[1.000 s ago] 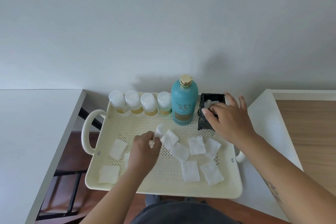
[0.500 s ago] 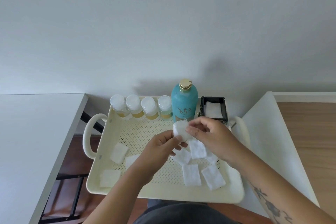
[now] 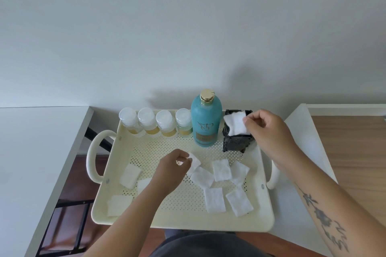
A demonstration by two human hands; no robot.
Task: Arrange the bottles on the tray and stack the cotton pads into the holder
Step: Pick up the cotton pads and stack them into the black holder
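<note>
At the back right corner of the cream perforated tray (image 3: 183, 223) we see the black holder (image 3: 237, 142) standing upright, just beside the tall teal bottle (image 3: 205, 123) with its gold cap. Our right hand (image 3: 271, 131) hovers over the holder's open top, thumb and fingertips pinching one edge of a white cotton pad (image 3: 235, 124). The pad hangs flat across the opening, and we cannot tell whether it touches the rim.

To the left of the teal bottle, four small bottles (image 3: 165, 123) with white caps stand in a row along the tray's back wall, close together, with yellowish liquid in their lower parts.

Our left hand (image 3: 172, 170) is low over the middle of the tray floor, fingers curled, gripping a second pad (image 3: 194, 162) by its edge. That pad is tilted up, and its lower end overlaps another pad lying flat.

Five loose pads (image 3: 221, 170) lie scattered on the right half of the tray floor, some overlapping. Three more (image 3: 129, 175) lie on the left half, one of them partly hidden under our left forearm.

The tray has a looped handle (image 3: 92, 158) at each end. A white tabletop (image 3: 31, 152) lies to its left, a wooden surface (image 3: 355, 152) to its right.
</note>
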